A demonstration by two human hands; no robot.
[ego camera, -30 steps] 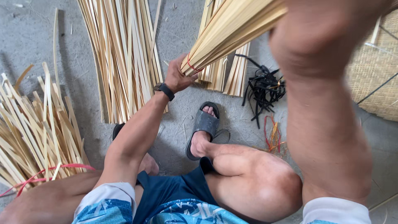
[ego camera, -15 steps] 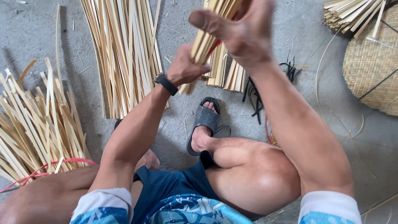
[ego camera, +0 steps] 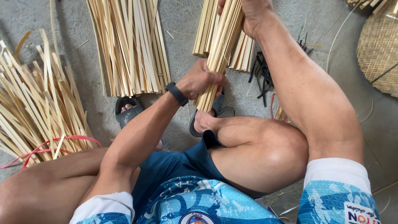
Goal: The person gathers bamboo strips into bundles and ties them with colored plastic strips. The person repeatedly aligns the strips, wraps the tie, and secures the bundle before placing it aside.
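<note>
Grey concrete floor [ego camera: 74, 103] is lying strewn with bamboo strips. At twelve o'clock, the left hand [ego camera: 201, 79] is gripping the strip bundle [ego camera: 217, 54] closed near its lower end; the right hand [ego camera: 255, 16] is clenching it higher. Loose strips may be slipping free if either grip slackens.

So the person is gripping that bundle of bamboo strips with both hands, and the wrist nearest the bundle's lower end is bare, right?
Not quite. Both hands do grip the bundle of bamboo strips, the left hand near its lower end and the right hand higher up. But the left wrist is not bare: it wears a black wristband. The head view shows it.
</note>
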